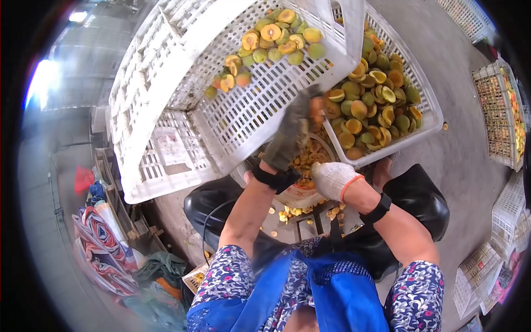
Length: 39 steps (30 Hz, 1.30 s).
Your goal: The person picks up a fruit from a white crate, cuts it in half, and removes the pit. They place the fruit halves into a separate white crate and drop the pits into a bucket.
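A tilted white crate (238,127) slants toward the person, probably to keep its cut fruit (271,33) within reach, while a bucket (298,197) of orange pieces sits between the knees, seemingly handy to both sides. The dark-gloved left hand (290,130) is blurred above it beside an orange shape (316,110); I cannot tell its grip. The white-gloved right hand (333,180) curls at the bucket's edge, its grip hidden. A fruit-filled crate (437,119) hems that side; bare floor (463,105) opens beyond.
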Motion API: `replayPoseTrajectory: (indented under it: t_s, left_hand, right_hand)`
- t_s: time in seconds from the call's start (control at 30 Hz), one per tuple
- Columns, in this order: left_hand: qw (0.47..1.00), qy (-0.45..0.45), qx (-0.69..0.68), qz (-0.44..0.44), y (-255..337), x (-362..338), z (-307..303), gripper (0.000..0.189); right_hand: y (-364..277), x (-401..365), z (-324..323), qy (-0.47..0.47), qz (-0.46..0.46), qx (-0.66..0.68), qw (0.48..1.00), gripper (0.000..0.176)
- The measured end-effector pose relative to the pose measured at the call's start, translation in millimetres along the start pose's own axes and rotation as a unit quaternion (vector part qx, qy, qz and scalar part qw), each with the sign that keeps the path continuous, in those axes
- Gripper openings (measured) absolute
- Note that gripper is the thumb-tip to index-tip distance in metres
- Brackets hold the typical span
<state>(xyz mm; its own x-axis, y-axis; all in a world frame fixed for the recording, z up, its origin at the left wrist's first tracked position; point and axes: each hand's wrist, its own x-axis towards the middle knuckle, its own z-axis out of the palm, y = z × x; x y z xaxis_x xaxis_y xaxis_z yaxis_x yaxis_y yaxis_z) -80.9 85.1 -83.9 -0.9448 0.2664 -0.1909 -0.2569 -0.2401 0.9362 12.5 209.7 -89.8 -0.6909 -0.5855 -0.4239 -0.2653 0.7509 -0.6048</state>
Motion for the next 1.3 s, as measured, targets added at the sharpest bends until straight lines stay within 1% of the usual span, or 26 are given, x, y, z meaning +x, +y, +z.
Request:
replayPoseTrajectory:
  t_s: [0.03,0.07,0.1,0.13,0.17,0.2,0.23,0.27,0.3,0.37,0.4,0.47,0.5,0.57,0.63,0.73,0.77,0.8,0.83,0.87,0.9,0.97,1.07,1.13,1.27,1.3]
  left_hand:
    - [0.998,-0.051,0.036,0.021,12,7,15,0.047]
    - [0.986,-0.066,0.153,0.030,33,11,18,0.049]
    - [0.973,-0.023,0.227,-0.023,34,31,5,0.043]
    - [0.892,0.016,0.448,0.063,39,43,-23,0.040]
    - [0.802,0.129,0.569,0.129,20,67,-63,0.036]
    - [0.718,0.140,0.660,0.172,28,71,-85,0.032]
    - [0.641,0.154,0.730,0.179,22,81,-116,0.030]
    - [0.588,0.151,0.787,0.110,22,85,-133,0.031]
    - [0.500,0.153,0.836,0.168,23,84,-141,0.031]
    - [0.449,0.137,0.876,0.115,19,85,-149,0.033]
    - [0.449,0.135,0.875,0.116,17,86,-149,0.033]
    - [0.603,0.116,0.777,0.138,10,82,-147,0.036]
    - [0.603,0.114,0.777,0.138,14,76,-137,0.036]
    - [0.660,0.143,0.734,0.068,24,63,-108,0.042]
    - [0.665,0.135,0.733,0.047,14,63,-110,0.046]
    - [0.640,0.130,0.755,0.060,8,63,-110,0.044]
    - [0.773,0.110,0.624,0.037,8,60,-113,0.040]
    - [0.877,0.084,0.473,0.013,9,57,-113,0.037]
    - [0.877,0.080,0.474,0.012,18,45,-101,0.037]
    - [0.973,0.023,0.229,0.006,26,27,-89,0.039]
    - [0.999,-0.033,-0.034,-0.001,32,11,-75,0.042]
    - [0.997,-0.040,-0.063,0.014,31,-5,-57,0.042]
    - [0.995,-0.033,-0.093,0.027,28,-20,-38,0.043]
    - [0.996,-0.013,-0.092,0.020,24,-24,-32,0.047]
    - [0.994,-0.030,-0.106,0.026,20,-29,-26,0.046]
    - [0.994,-0.023,-0.107,0.020,19,-29,-25,0.047]
  right_hand:
    - [2,1,2,0.002,0.000,-0.002,1.000,0.018]
    - [5,1,8,0.041,-0.023,0.014,0.999,0.017]
    - [8,2,11,0.081,-0.046,0.031,0.995,0.016]
    - [6,0,1,0.059,-0.021,0.028,0.998,0.015]
    - [9,1,0,0.060,-0.020,0.029,0.998,0.015]
    - [13,0,2,0.073,-0.020,0.035,0.997,0.015]
    - [16,0,3,0.087,-0.018,0.041,0.995,0.014]
    - [18,0,4,0.088,-0.015,0.043,0.995,0.014]
    - [19,0,6,0.082,-0.029,0.042,0.995,0.014]
    - [18,1,4,0.078,-0.042,0.040,0.995,0.015]
    - [16,0,0,0.087,-0.042,0.044,0.994,0.014]
    - [15,-2,1,0.094,-0.041,0.049,0.994,0.014]
    - [16,-1,2,0.123,-0.048,0.049,0.990,0.014]
    - [17,-2,4,0.153,-0.050,0.051,0.986,0.014]
    - [18,2,2,0.169,-0.050,0.064,0.982,0.014]
    - [25,16,-2,0.179,-0.063,0.079,0.979,0.020]
    - [29,23,-4,0.183,-0.072,0.087,0.977,0.023]
    - [33,32,-6,0.194,-0.090,0.086,0.973,0.032]
    - [24,29,-24,0.196,-0.087,0.089,0.973,0.032]
    - [14,22,-42,0.234,-0.041,0.189,0.953,0.029]
    - [6,17,-53,0.267,0.006,0.286,0.920,0.026]
    - [4,18,-52,0.301,-0.011,0.310,0.902,0.024]
    - [3,17,-50,0.360,-0.069,0.251,0.896,0.017]
    - [6,20,-43,0.376,-0.074,0.199,0.902,0.037]
    - [11,22,-36,0.397,-0.094,0.153,0.900,0.033]
    - [13,24,-34,0.396,-0.095,0.094,0.908,0.032]
